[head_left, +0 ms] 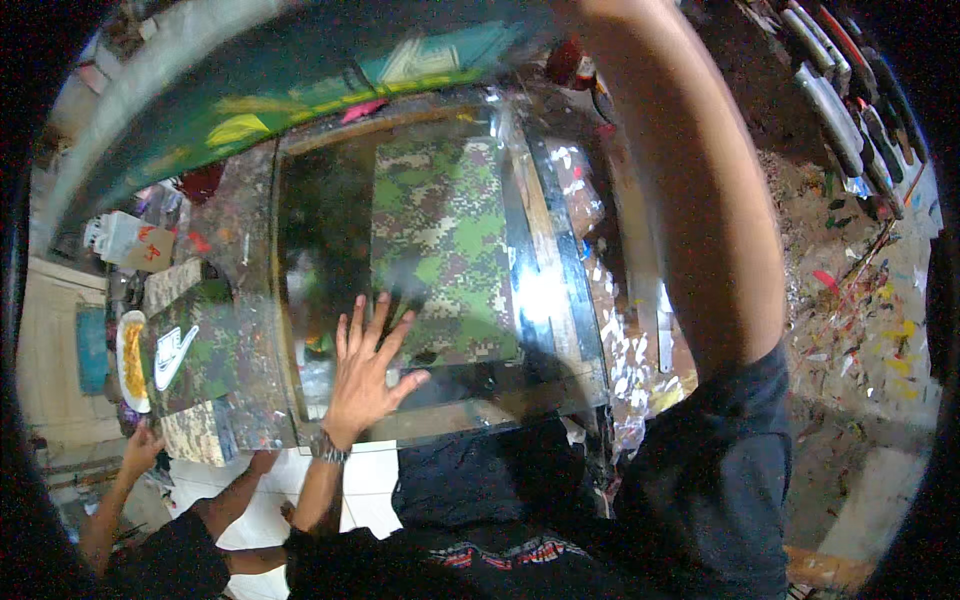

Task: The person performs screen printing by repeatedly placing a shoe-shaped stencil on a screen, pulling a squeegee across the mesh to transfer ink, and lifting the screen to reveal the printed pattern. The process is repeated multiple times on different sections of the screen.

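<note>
Evidently your left hand [370,385] was spread, gripping nothing, at the lower left of the camouflage panel [440,230] within the wooden frame [500,411] — probably light, limp cloth, best taken by its corners — while your right hand's grip, out of view, couldn't be told.

Can make out white block lettering [172,352] with a sweeping tail on the camouflage cloth [212,370] at left; also red marks [149,240] on the brown card [152,259], too small to read, and red-and-white lettering [510,553] across the black shirt [400,572], too distorted to decipher.
</note>
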`<action>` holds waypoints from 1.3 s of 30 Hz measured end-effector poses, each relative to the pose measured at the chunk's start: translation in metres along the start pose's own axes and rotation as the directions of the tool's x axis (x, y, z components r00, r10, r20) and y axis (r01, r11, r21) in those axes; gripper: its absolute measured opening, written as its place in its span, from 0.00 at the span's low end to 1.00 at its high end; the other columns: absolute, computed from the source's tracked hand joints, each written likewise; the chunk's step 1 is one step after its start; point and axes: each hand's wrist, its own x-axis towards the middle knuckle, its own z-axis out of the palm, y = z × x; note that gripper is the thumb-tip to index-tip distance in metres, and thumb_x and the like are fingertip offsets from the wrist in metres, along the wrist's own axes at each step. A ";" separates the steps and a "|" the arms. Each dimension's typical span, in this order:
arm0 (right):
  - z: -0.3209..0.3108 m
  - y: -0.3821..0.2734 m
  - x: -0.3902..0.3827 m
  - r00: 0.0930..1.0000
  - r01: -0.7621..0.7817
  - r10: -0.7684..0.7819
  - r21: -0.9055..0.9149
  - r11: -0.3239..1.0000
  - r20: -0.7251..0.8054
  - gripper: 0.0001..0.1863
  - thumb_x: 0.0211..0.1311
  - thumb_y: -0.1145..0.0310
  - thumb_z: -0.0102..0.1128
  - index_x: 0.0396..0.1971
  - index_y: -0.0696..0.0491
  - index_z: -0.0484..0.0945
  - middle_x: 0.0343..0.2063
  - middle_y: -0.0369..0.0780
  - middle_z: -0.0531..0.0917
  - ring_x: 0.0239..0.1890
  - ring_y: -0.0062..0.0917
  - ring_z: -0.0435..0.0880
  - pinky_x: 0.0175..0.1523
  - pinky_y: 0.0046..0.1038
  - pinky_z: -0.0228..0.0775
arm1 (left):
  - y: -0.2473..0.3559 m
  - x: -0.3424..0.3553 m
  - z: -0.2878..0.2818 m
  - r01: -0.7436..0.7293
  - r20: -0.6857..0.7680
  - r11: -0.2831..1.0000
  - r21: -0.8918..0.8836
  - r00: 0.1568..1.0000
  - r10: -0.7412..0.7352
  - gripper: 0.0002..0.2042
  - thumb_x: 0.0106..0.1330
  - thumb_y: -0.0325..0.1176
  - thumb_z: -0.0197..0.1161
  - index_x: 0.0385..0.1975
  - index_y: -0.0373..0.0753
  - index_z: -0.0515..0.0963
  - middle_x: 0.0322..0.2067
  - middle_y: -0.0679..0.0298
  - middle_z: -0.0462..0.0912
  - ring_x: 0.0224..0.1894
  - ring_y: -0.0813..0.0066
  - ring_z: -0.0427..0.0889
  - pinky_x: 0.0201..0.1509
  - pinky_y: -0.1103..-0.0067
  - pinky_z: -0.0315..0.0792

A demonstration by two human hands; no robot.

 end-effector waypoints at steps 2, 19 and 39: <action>0.012 -0.029 -0.056 0.989 -0.137 0.141 -0.087 0.987 0.044 0.31 0.72 0.38 0.46 0.34 0.53 0.82 0.33 0.45 0.83 0.37 0.37 0.83 0.51 0.45 0.70 | 0.015 -0.009 -0.026 -0.104 -0.437 0.927 -0.361 0.897 -0.070 0.46 0.66 0.52 0.70 0.78 0.40 0.53 0.76 0.42 0.56 0.75 0.40 0.61 0.76 0.52 0.57; 0.230 -0.031 -0.242 0.956 0.201 -0.210 0.067 0.977 0.204 0.11 0.66 0.60 0.59 0.45 0.45 0.77 0.26 0.38 0.86 0.32 0.34 0.90 0.50 0.47 0.79 | 0.025 -0.085 0.077 -0.013 -0.260 0.308 -0.951 0.569 -0.780 0.14 0.78 0.33 0.56 0.50 0.31 0.62 0.34 0.52 0.81 0.37 0.62 0.88 0.41 0.69 0.85; 0.315 0.111 -0.069 0.960 -0.048 0.041 0.020 0.999 0.278 0.21 0.66 0.50 0.63 0.47 0.52 0.78 0.33 0.54 0.86 0.38 0.54 0.87 0.41 0.53 0.77 | 0.016 -0.077 0.046 0.177 0.159 -0.071 -0.982 0.551 -0.819 0.20 0.78 0.36 0.56 0.58 0.27 0.59 0.38 0.47 0.82 0.34 0.60 0.89 0.37 0.70 0.85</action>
